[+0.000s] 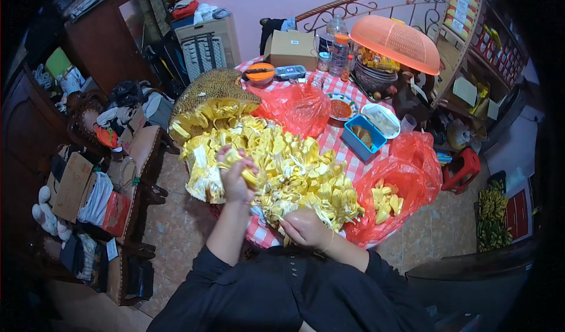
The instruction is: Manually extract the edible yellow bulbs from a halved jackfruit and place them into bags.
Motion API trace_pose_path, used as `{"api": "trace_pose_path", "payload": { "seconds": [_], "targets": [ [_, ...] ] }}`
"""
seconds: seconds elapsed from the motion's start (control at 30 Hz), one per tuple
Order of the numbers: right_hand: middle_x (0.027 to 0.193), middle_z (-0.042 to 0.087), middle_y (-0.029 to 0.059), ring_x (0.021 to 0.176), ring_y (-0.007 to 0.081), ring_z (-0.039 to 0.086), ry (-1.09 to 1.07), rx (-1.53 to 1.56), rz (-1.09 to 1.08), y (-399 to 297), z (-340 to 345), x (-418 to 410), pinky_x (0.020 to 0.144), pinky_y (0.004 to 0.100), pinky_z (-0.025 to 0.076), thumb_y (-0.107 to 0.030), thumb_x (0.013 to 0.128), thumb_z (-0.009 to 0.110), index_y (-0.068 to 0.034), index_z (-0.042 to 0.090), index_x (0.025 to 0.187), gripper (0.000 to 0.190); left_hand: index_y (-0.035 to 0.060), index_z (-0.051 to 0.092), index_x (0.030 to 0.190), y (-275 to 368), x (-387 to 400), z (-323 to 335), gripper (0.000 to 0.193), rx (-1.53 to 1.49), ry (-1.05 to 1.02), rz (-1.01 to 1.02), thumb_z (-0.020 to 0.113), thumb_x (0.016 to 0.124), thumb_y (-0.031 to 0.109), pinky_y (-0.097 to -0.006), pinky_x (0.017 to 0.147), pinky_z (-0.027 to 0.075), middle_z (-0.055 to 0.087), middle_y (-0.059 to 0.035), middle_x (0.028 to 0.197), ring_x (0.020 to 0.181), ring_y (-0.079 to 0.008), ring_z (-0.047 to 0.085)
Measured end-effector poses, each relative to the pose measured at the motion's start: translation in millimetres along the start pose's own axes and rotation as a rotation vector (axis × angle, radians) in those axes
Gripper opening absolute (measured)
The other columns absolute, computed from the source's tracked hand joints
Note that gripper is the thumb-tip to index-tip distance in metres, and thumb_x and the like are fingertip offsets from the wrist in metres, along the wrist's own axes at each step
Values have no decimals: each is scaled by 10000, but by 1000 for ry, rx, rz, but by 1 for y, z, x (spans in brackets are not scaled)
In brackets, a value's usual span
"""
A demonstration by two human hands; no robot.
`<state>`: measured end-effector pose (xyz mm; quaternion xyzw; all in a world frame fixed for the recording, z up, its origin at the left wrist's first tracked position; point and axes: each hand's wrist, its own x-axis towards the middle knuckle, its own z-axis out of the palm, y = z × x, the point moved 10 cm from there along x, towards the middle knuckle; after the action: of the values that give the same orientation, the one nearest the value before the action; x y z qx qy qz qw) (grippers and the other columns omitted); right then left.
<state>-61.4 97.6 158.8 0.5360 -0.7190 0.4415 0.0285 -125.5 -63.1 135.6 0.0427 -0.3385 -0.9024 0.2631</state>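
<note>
Opened jackfruit flesh (304, 169), yellow with whitish fibres, spreads across the near part of the table. Above its left part, my left hand (238, 177) grips a yellow jackfruit pod (249, 177). My right hand (303, 228) is at the near edge of the flesh, fingertips pinched on pale fibres (281, 217). Behind the opened flesh rests a large jackfruit piece (207, 96) with its spiky rind upward and cut side towards me. To the right, a red plastic bag (408, 169) stands open with several loose yellow pods (386, 202) inside.
A checked cloth (329, 133) covers the table. Another red bag (291, 107), a plate of red sauce (340, 108), a blue container (364, 135) and a white foam box (382, 120) stand behind. A knife (259, 71) lies on an orange-lidded tub. An orange basket cover (395, 43) leans at the back.
</note>
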Motion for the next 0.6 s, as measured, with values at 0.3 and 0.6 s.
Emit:
{"api": "trace_pose_path", "payload": {
  "seconds": [0.3,0.6],
  "targets": [
    [764,574,129,673,273,579,38,-403,296,68,-49,6,598,348,475,-219,793,603,-60,593,1009,268,171,75,1401,-14,-28,57,936,648,-515,-240,600,655,-41,-227,653,454,565,-59,871,735,-90,537],
    [744,571,106,653,233,584,174,7,157,23,-66,36,597,323,467,-99,762,626,-32,592,866,128,126,20,1413,-29,-51,70,942,953,-640,-170,569,660,-9,-257,718,436,562,-72,909,789,-127,535]
  ]
}}
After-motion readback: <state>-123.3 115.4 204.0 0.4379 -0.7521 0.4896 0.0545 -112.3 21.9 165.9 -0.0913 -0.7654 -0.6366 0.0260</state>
